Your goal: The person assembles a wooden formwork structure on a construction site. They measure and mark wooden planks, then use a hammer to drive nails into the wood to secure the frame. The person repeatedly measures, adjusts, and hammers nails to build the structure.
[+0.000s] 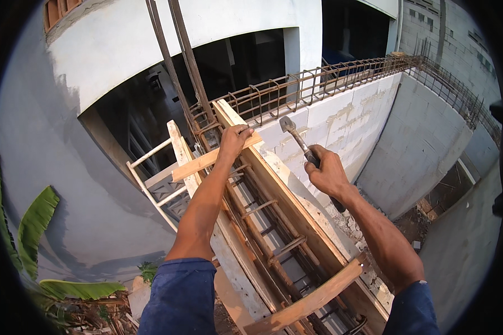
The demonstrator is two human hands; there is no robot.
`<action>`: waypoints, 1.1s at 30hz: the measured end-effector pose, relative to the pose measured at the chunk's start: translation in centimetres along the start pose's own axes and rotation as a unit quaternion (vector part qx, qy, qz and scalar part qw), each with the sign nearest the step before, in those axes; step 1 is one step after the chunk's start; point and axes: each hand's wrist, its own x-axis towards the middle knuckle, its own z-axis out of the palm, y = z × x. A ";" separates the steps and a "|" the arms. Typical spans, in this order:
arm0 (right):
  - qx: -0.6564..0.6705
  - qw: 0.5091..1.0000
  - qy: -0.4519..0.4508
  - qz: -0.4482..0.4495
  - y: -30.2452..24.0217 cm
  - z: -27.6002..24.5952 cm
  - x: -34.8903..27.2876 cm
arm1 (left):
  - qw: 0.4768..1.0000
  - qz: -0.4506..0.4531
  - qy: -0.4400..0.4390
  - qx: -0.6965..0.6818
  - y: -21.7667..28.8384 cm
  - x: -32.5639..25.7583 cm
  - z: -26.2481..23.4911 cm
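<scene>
My right hand (327, 173) is wrapped round the dark grip of a hammer (298, 140), its metal head raised to the right of the wooden form. My left hand (233, 144) rests at the right end of a short wooden strip (198, 166), which lies across the top of the form. The left thumb and fingers are pinched together; anything between them is too small to make out. Two long form boards (296, 215) stand on edge, with a rusty rebar cage (257, 230) between them. Nearer to me, a second wooden crosspiece (310, 300) spans the same boards.
Upright steel bars (183, 61) rise at the far end of the form. More rebar (318, 84) runs along the top of a white block wall (341, 120) at the right. A pale metal frame (151, 184) stands left of the form. Banana leaves (36, 226) and debris lie lower left.
</scene>
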 end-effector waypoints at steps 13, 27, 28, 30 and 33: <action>0.030 0.998 -0.037 -0.028 -5.2 1.2 4.0 | 0.998 0.038 0.017 0.040 0.5 0.0 0.2; 0.017 0.998 0.000 -0.060 -6.6 2.7 7.2 | 0.996 0.061 0.022 0.065 0.4 0.2 0.8; -0.024 0.998 -0.012 -0.051 -6.8 2.8 7.3 | 0.995 0.055 0.017 0.087 0.5 0.3 0.8; -0.102 0.991 -0.080 -0.026 -6.9 2.9 7.5 | 0.991 0.031 -0.001 0.133 0.5 0.4 0.7; -0.027 0.999 -0.016 -0.038 -7.1 3.1 7.5 | 0.993 0.067 0.016 0.094 0.1 0.5 0.8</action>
